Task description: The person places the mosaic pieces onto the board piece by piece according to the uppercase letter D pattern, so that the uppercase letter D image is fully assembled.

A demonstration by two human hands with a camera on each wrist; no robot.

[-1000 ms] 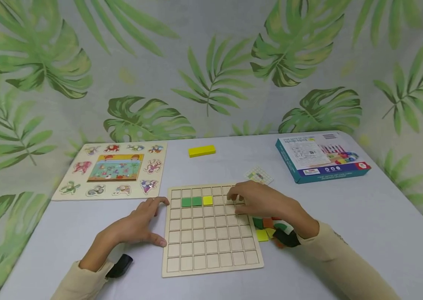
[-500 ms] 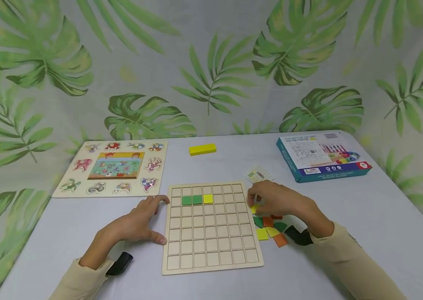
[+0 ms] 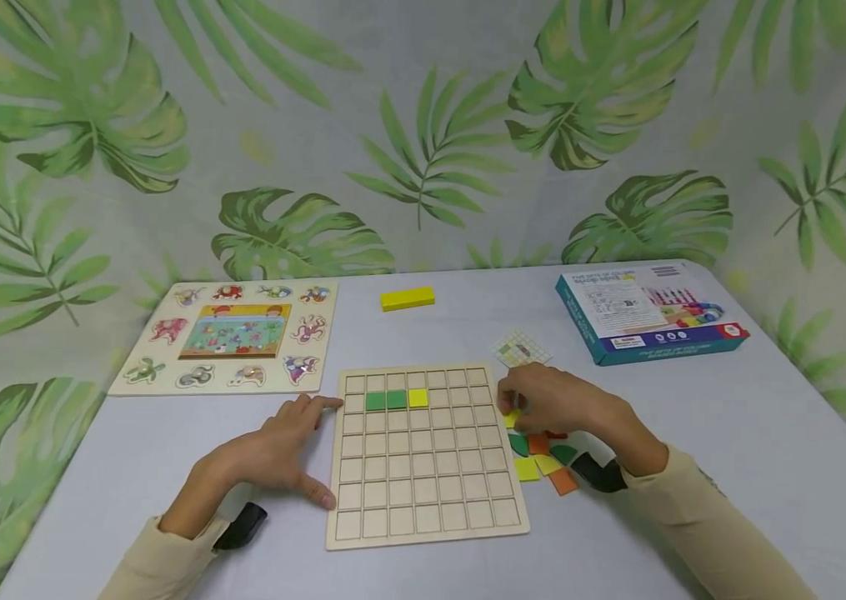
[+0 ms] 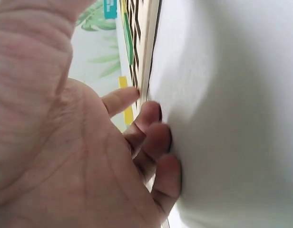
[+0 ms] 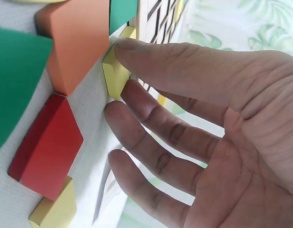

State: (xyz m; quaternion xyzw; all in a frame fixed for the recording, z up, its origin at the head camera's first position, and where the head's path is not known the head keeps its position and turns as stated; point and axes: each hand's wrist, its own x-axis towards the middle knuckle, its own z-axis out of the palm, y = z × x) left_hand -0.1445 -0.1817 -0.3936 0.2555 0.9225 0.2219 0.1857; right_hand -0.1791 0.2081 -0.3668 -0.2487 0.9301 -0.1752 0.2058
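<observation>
A wooden grid board (image 3: 426, 462) lies in the middle of the table in the head view. Two green square tiles (image 3: 386, 400) and a yellow square tile (image 3: 418, 398) sit side by side in its second row. At the board's left edge, my left hand (image 3: 272, 450) is spread, index finger and thumb touching the rim; its other fingertips (image 4: 168, 173) rest by the board in the left wrist view. Beside the right edge, my right hand (image 3: 553, 402) pinches another yellow tile (image 5: 113, 73) between thumb and fingers, low over the table.
Loose orange (image 3: 563, 480), green, red and yellow pieces lie right of the board. A small pattern card (image 3: 520, 348) is behind the right hand. Farther back are a sea-animal puzzle (image 3: 310, 367), a yellow block (image 3: 407, 298) and a teal box (image 3: 651, 312).
My right hand has moved from over the board's upper right to the loose pieces beside it and taken a yellow tile. The left thumb has slid slightly down the board's edge.
</observation>
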